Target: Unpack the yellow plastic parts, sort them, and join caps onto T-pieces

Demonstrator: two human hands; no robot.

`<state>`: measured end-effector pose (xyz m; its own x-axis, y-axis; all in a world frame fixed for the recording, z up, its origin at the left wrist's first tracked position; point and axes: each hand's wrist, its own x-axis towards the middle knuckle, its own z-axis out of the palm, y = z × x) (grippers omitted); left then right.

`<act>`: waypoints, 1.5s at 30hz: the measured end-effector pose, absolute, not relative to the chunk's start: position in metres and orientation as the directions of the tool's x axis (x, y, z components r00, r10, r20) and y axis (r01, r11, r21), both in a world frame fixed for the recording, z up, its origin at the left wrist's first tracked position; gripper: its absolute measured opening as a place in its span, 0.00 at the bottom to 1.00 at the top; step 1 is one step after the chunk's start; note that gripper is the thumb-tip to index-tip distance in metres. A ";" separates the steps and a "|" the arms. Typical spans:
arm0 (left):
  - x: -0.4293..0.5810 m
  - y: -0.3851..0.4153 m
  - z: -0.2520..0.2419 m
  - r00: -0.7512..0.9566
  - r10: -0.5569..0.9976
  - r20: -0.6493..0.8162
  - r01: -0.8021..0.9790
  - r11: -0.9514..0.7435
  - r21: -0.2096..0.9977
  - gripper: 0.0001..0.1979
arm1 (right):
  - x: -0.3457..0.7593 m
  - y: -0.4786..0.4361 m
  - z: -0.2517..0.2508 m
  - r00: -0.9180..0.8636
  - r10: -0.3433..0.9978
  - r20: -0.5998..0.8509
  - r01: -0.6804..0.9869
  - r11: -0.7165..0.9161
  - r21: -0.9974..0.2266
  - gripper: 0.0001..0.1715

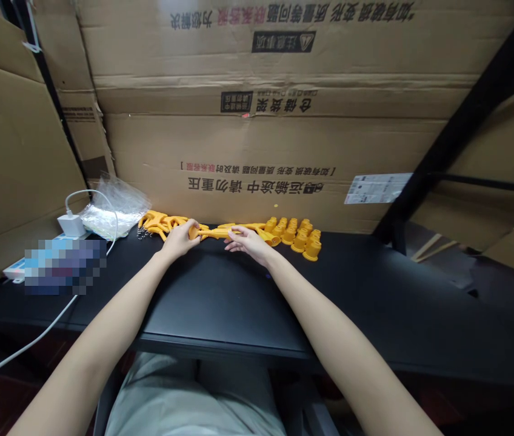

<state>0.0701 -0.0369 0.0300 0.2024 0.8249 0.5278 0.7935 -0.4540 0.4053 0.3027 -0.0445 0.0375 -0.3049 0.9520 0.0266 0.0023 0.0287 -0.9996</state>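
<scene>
My left hand [181, 240] is closed, thumb and fingers pinching one end of a long yellow plastic piece [214, 232]. At the other end of that piece, the thumb and forefinger of my right hand [248, 243] close on it while the other fingers stay loosely apart. The piece lies level between both hands, just above the table. Left of my hands is a pile of branched yellow plastic parts [153, 220], with small shiny metal bits [142, 232] beside it. Yellow cup-shaped parts [300, 241] stand in rows to the right. My right hand partly hides more yellow pieces behind it.
A black table [220, 303] runs against a printed cardboard wall [257, 139]. Clear plastic bags [114, 209], a white charger [71, 224] with its cable, a power strip [14, 269] and a blurred-out item [63, 266] lie at left. Black metal posts [448, 121] frame the space.
</scene>
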 end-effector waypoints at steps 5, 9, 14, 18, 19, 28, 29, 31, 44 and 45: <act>0.068 -0.038 0.030 0.252 0.810 0.530 0.747 -0.511 0.425 0.20 | 0.303 -0.036 0.033 -0.312 0.941 0.131 -0.109 0.101 -0.989 0.14; 0.068 -0.036 0.023 0.301 0.788 0.537 0.710 -0.561 0.425 0.33 | 0.315 -0.021 0.027 -0.145 0.935 0.323 -0.057 0.318 -0.946 0.20; 0.068 -0.027 0.003 0.458 0.802 0.383 0.758 -0.577 0.303 0.21 | 0.331 -0.013 0.014 -0.037 0.791 0.611 0.418 0.568 -0.709 0.21; 0.068 -0.024 -0.001 0.442 0.842 0.308 0.809 -0.523 0.268 0.17 | 0.325 -0.018 0.005 -0.276 0.736 0.618 0.680 0.604 -0.416 0.24; 0.069 -0.024 0.000 0.437 0.844 0.312 0.818 -0.517 0.251 0.16 | 0.322 -0.019 0.004 -0.328 0.739 0.588 0.716 0.600 -0.356 0.25; 0.067 -0.027 0.011 0.350 0.857 0.377 0.901 -0.418 0.114 0.08 | 0.310 -0.015 -0.004 -0.393 0.802 0.449 0.842 0.511 -0.175 0.21; 0.067 -0.027 0.011 0.349 0.852 0.389 0.901 -0.420 0.110 0.08 | 0.309 -0.013 -0.006 -0.390 0.805 0.448 0.842 0.509 -0.181 0.21; 0.067 -0.028 0.012 0.336 0.845 0.417 0.900 -0.418 0.123 0.09 | 0.306 -0.011 -0.007 -0.368 0.820 0.438 0.854 0.484 -0.190 0.23; 0.077 -0.043 0.036 0.116 0.869 0.481 0.825 -0.354 0.440 0.11 | 0.282 -0.018 -0.003 -0.175 0.935 0.308 0.921 0.266 -0.284 0.38; 0.077 -0.043 0.037 0.092 0.874 0.477 0.802 -0.349 0.484 0.10 | 0.284 -0.018 -0.003 -0.184 0.929 0.322 0.911 0.284 -0.300 0.38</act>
<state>0.0773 -0.0426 0.0365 0.0922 0.8740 0.4772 0.8023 -0.3490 0.4843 0.2837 -0.0181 -0.0032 -0.1835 0.9287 0.3223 0.9108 0.2840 -0.2995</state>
